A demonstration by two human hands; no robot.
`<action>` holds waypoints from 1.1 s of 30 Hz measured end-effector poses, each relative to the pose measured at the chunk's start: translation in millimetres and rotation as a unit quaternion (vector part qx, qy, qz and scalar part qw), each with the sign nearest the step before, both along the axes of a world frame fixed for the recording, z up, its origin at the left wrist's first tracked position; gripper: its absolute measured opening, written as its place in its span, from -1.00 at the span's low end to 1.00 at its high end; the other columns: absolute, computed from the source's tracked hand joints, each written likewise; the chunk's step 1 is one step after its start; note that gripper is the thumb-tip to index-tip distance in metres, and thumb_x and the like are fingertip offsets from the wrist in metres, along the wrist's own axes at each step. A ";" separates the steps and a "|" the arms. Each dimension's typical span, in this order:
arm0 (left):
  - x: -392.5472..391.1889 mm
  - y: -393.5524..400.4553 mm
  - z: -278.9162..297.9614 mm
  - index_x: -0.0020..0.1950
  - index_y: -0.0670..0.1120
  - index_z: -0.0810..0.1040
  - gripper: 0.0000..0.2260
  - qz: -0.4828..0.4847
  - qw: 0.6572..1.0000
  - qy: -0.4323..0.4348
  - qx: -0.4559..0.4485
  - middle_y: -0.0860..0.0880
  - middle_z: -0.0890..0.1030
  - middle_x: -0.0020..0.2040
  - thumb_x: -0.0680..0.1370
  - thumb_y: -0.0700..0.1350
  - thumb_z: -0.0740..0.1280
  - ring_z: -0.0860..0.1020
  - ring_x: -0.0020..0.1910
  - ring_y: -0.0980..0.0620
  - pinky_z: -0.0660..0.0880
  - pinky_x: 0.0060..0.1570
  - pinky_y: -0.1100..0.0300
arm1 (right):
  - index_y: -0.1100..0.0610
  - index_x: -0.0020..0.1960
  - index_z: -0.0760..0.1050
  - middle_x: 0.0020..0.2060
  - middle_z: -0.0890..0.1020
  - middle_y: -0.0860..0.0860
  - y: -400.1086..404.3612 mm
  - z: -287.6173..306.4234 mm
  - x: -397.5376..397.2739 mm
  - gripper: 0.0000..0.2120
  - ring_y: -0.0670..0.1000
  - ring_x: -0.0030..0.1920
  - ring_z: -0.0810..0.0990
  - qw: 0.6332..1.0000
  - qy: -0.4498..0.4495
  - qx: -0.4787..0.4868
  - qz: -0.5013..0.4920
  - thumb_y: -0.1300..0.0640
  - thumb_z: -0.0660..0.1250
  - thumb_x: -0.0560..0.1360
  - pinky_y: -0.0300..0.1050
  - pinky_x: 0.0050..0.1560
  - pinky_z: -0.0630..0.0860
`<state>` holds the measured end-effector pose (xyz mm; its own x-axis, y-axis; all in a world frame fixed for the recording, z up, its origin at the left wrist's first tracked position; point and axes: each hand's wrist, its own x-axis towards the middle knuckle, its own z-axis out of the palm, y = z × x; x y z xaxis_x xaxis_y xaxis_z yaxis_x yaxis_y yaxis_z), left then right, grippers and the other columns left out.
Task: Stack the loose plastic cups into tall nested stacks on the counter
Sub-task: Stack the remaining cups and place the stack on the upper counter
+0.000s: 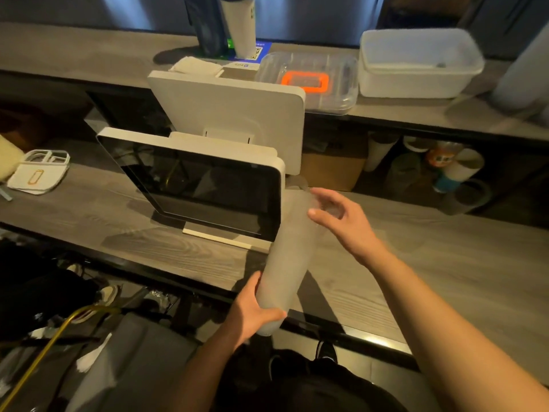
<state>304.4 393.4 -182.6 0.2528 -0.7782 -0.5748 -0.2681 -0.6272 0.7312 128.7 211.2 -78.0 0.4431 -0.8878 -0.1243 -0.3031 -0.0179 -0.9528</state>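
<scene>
Holding item: tall stack of frosted plastic cups, tilted, lower end off the counter's near edge, upper end leaning over the counter just right of the till screen.
Left hand: fingers and thumb curled round the stack's lower end.
Right hand: at the stack's top, fingers spread and bent; motion blur hides whether it grips a cup or only touches, so cannot tell.
Upper shelf: clear lidded box with orange handle; white tub beside it.
Under shelf: assorted cups, lying on their sides.
Far left: white tray.
</scene>
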 end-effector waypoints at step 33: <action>-1.5 12.7 15.9 0.49 0.04 0.27 0.05 0.132 0.988 0.078 -0.019 0.03 0.54 0.31 0.06 0.10 0.64 0.54 0.28 0.03 0.52 0.28 -0.12 | 0.02 0.57 0.20 0.53 0.30 0.04 -70.3 -100.0 38.4 -0.13 0.16 0.48 0.35 0.982 0.167 0.092 0.001 -0.07 0.56 0.40 0.17 0.39 0.42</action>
<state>303.0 406.1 -166.7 0.3608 -0.7183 -0.5948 0.0194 -0.6319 0.7748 167.0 140.9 -178.0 0.3516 -0.8361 -0.4212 -0.5985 0.1452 -0.7878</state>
